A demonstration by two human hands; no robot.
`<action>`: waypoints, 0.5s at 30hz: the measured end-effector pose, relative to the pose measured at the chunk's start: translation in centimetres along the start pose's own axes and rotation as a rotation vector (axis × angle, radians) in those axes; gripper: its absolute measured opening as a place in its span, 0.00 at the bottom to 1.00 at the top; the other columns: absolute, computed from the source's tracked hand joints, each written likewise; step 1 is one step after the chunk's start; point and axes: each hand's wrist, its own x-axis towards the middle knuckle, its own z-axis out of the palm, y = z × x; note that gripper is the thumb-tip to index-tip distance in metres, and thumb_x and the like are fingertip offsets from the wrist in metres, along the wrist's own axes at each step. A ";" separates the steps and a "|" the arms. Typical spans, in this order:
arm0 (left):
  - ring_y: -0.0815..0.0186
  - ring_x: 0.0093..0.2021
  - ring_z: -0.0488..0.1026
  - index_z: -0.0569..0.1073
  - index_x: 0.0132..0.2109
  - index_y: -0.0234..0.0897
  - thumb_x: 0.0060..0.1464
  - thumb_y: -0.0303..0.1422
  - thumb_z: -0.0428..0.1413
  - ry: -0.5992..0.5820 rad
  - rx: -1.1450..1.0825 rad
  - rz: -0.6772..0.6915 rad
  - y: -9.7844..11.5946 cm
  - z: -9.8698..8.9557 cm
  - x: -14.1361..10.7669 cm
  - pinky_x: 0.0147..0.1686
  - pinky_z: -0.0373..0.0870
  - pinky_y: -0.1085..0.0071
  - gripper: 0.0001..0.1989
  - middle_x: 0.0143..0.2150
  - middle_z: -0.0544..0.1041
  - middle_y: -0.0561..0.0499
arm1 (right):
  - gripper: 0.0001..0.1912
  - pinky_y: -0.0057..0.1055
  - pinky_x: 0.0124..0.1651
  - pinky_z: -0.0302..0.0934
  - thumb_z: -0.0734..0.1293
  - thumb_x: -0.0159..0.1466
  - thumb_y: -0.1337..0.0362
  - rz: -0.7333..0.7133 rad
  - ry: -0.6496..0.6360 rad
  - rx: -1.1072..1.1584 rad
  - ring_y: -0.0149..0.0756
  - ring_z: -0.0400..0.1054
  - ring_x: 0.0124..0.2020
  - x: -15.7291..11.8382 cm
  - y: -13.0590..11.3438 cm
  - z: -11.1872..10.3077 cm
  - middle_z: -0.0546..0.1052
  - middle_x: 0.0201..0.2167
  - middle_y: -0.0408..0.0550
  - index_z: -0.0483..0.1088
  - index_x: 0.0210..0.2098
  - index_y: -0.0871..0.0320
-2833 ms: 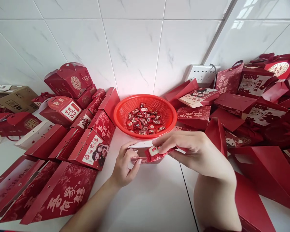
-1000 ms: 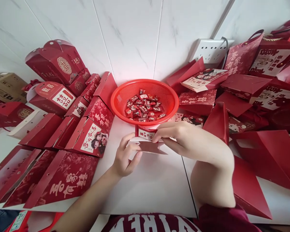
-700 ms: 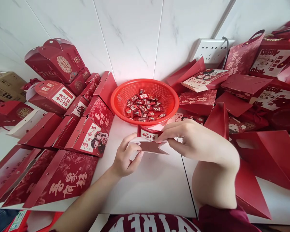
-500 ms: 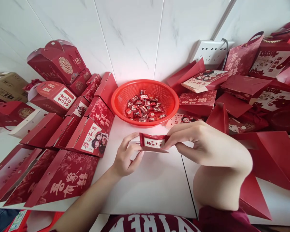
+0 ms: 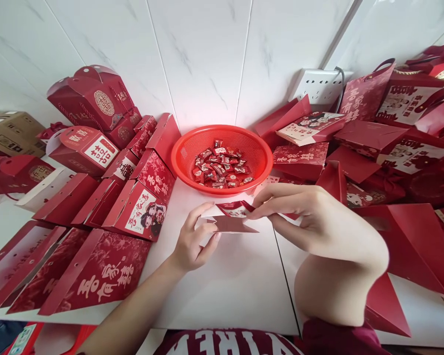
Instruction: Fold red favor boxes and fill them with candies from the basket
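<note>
A small paper box point(image 5: 237, 225), its mouth facing up, is held by the near edge between the thumb and fingers of my left hand point(image 5: 190, 244). My right hand point(image 5: 307, 212) pinches a red wrapped packet point(image 5: 234, 209) with a white printed label. The packet lies tilted in the box's opening, its lower part hidden behind the near wall. Just beyond both hands stands a red plastic basket point(image 5: 175, 157) with many small red wrapped candies point(image 5: 222, 167) in it.
Rows of red gift bags point(image 5: 99, 271) stand at the left, with handled gift boxes point(image 5: 92, 96) behind. More red bags point(image 5: 410, 241) are heaped at the right, near a white power strip point(image 5: 316, 86). A tiled wall point(image 5: 207, 59) closes off the back.
My right hand has lowered the packet from above the box into its opening and tipped it. My left hand keeps the box in place.
</note>
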 end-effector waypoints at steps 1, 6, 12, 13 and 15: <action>0.54 0.59 0.66 0.70 0.43 0.36 0.53 0.22 0.55 0.000 0.004 0.000 0.0 0.0 0.0 0.51 0.72 0.58 0.10 0.62 0.62 0.38 | 0.15 0.32 0.40 0.62 0.61 0.63 0.74 0.011 -0.004 -0.016 0.34 0.69 0.37 0.0 0.0 0.0 0.75 0.40 0.47 0.78 0.40 0.56; 0.54 0.59 0.66 0.70 0.44 0.36 0.53 0.23 0.55 -0.010 0.031 -0.004 -0.2 0.0 -0.2 0.53 0.70 0.56 0.11 0.63 0.61 0.38 | 0.15 0.30 0.40 0.62 0.61 0.61 0.77 -0.020 -0.055 -0.042 0.32 0.69 0.36 0.2 0.4 0.3 0.75 0.38 0.46 0.77 0.38 0.58; 0.55 0.59 0.66 0.70 0.45 0.36 0.53 0.22 0.55 -0.006 0.030 0.005 -0.1 0.0 -0.1 0.52 0.71 0.58 0.12 0.62 0.62 0.38 | 0.14 0.30 0.41 0.62 0.61 0.62 0.77 -0.045 -0.075 -0.079 0.34 0.69 0.39 0.4 0.4 0.3 0.75 0.40 0.46 0.76 0.40 0.58; 0.55 0.59 0.66 0.70 0.45 0.36 0.52 0.22 0.55 -0.008 0.021 0.006 -0.1 0.0 -0.1 0.52 0.71 0.58 0.12 0.62 0.62 0.38 | 0.13 0.30 0.41 0.62 0.61 0.64 0.75 -0.041 -0.067 -0.087 0.34 0.69 0.39 0.5 0.4 0.3 0.75 0.40 0.47 0.75 0.41 0.58; 0.54 0.59 0.66 0.71 0.44 0.36 0.52 0.22 0.55 -0.014 0.003 0.010 -0.2 0.0 -0.2 0.51 0.70 0.59 0.12 0.63 0.61 0.38 | 0.11 0.31 0.41 0.61 0.61 0.66 0.73 -0.024 -0.048 -0.108 0.35 0.69 0.39 0.7 0.5 0.3 0.76 0.39 0.47 0.74 0.40 0.58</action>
